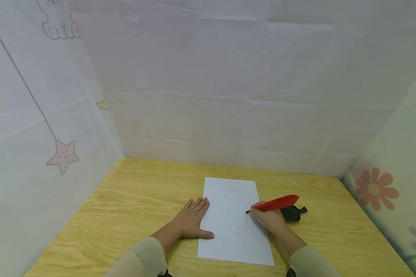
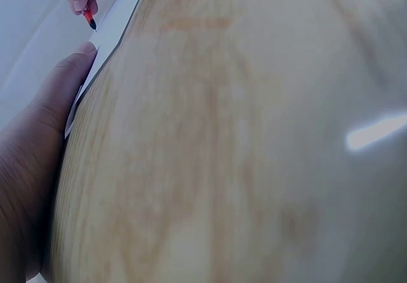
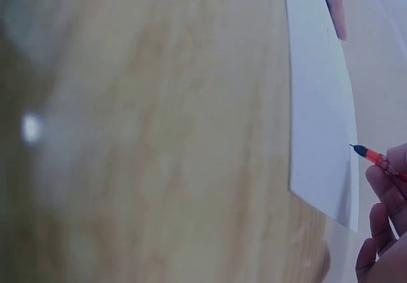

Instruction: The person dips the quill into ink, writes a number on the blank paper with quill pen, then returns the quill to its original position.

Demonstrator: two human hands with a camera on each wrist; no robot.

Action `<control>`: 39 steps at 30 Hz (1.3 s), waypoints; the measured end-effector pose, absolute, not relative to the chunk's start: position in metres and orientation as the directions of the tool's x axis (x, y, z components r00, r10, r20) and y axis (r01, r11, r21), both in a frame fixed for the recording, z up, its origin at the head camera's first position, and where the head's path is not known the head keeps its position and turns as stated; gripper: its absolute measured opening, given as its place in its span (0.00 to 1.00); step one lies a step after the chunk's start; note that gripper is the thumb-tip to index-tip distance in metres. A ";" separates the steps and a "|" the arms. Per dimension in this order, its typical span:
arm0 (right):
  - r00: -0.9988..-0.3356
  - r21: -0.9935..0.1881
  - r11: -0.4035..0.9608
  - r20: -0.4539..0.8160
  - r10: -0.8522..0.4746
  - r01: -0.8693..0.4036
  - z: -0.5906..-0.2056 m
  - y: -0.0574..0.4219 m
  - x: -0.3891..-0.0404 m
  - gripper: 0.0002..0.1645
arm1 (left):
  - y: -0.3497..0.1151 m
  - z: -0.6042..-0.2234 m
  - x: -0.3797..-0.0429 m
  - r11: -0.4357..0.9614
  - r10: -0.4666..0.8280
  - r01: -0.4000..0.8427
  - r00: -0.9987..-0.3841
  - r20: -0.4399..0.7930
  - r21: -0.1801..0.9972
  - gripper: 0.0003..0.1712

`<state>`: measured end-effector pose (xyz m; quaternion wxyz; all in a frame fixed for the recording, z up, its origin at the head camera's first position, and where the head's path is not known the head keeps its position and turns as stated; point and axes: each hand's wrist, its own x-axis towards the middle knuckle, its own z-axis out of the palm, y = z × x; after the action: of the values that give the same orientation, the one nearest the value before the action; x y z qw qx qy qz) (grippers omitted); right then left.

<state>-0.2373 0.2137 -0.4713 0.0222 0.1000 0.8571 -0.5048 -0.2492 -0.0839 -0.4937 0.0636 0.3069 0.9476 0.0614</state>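
A white sheet of paper (image 1: 216,246) lies on the table, with a thin curved line (image 1: 223,209) like a tall oval drawn on it. My right hand (image 1: 271,220) pinches a red feather pen (image 1: 279,202), its dark tip at the right side of that line. In the right wrist view the pen's orange-red barrel (image 3: 375,157) shows between thumb and fingers. My left hand (image 1: 191,220) rests flat on the paper's left edge, fingers straight and thumb out over the sheet. In the left wrist view only its thumb side (image 2: 48,117) shows.
A black rounded object (image 1: 291,214) with a short stub lies just beyond the right hand, partly hidden by the feather. The wood-grain table (image 1: 142,200) is bounded by pale cloth walls (image 1: 194,115) at the back and sides, printed with a star (image 1: 63,156) and flowers (image 1: 376,188).
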 end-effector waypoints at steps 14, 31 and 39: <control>-0.982 -0.854 0.488 -0.126 0.140 0.180 -0.469 0.210 -0.242 0.13 | -0.085 -0.495 -0.250 0.792 0.602 0.581 -0.794 -0.080 0.188 0.67; -0.975 -0.870 0.447 -0.149 0.164 0.208 -0.468 0.205 -0.247 0.15 | -0.086 -0.504 -0.254 0.795 0.596 0.579 -0.801 -0.057 0.182 0.67; -0.975 -0.874 0.439 -0.147 0.167 0.207 -0.467 0.202 -0.249 0.15 | -0.086 -0.503 -0.253 0.797 0.592 0.571 -0.803 -0.066 0.198 0.67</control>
<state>-0.2489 0.2015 -0.4672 0.0194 0.1105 0.8479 -0.5182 -0.2529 -0.0857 -0.5033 0.0622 0.3074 0.9458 0.0845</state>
